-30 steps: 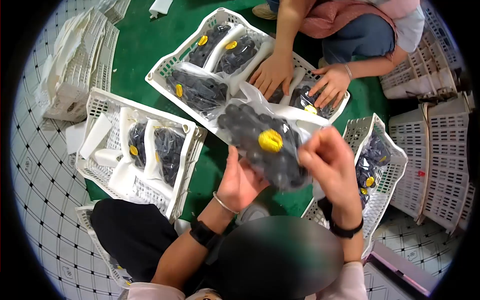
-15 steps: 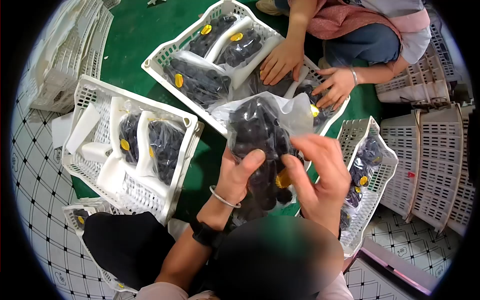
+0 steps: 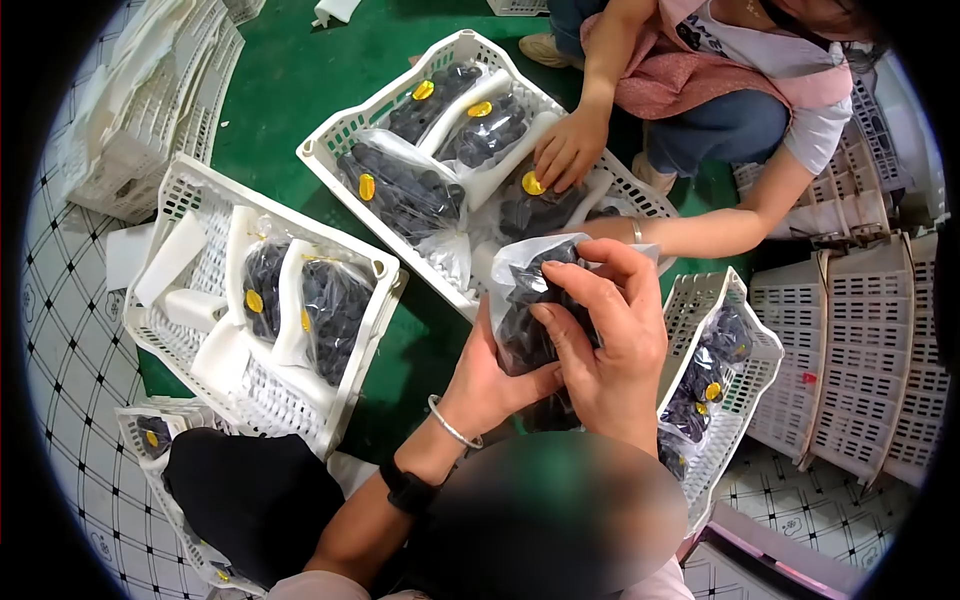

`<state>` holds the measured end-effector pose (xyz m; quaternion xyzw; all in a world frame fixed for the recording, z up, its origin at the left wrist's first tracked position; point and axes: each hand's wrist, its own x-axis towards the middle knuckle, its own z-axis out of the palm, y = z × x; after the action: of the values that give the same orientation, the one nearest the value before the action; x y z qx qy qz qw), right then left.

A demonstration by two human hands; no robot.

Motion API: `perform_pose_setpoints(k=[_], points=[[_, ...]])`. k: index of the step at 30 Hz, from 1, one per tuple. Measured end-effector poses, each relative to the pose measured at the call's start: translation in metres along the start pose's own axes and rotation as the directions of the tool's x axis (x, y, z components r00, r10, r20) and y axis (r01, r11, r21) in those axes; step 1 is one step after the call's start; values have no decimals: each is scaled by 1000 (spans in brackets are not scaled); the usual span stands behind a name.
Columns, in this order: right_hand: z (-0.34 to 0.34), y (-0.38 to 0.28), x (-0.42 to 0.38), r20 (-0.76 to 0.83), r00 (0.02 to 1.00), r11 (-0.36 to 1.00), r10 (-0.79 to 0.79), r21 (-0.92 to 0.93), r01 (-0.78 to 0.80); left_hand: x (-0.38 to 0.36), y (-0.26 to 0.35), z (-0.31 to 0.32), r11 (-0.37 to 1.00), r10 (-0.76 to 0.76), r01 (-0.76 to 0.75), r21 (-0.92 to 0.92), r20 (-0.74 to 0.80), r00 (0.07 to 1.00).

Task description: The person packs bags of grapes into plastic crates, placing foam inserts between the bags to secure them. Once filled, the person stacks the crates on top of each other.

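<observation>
A clear plastic bag of dark grapes (image 3: 525, 325) is held up in front of me between both hands. My left hand (image 3: 510, 380) is closed around its lower left side, thumb across the front. My right hand (image 3: 615, 335) grips the bag from the right, its thumb and fingertips pressed on the upper part. The lower end of the bag is partly hidden behind my hands and the blurred area. Just beyond is a white crate (image 3: 372, 97) with several bagged grape bunches, yellow stickers and white foam strips in it.
A co-worker's hand (image 3: 572, 150) rests on a bag in that crate; the other reaches into its right end. A left crate (image 3: 270, 390) holds two grape bags and foam pieces. Another crate (image 3: 738, 440) of grapes stands right. Stacked crates (image 3: 790, 350) line the right side.
My right hand has shifted up and left, now gripping the bag's upper part. The bag has turned, hiding its yellow sticker. The co-worker's right-side arm has reached further in toward the crate.
</observation>
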<state>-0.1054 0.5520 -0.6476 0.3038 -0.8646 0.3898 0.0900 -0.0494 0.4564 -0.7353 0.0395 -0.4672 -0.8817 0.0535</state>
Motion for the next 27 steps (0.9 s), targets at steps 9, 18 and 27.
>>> perform_pose_setpoints(k=[9, 18, 27], points=[[-36, 50, -32, 101, 945, 845, 311, 426, -324, 4, 23, -1, 983, -132, 113, -144, -132, 982], [23, 67, -82, 483, 747, -175, 456, 872, -457, 3, 41, -6, 936, -221, 232, 265, -71, 973], [13, 93, -105, 580, 716, -374, 388, 809, -453, -11, 42, 25, 869, -137, 144, 473, -49, 989]])
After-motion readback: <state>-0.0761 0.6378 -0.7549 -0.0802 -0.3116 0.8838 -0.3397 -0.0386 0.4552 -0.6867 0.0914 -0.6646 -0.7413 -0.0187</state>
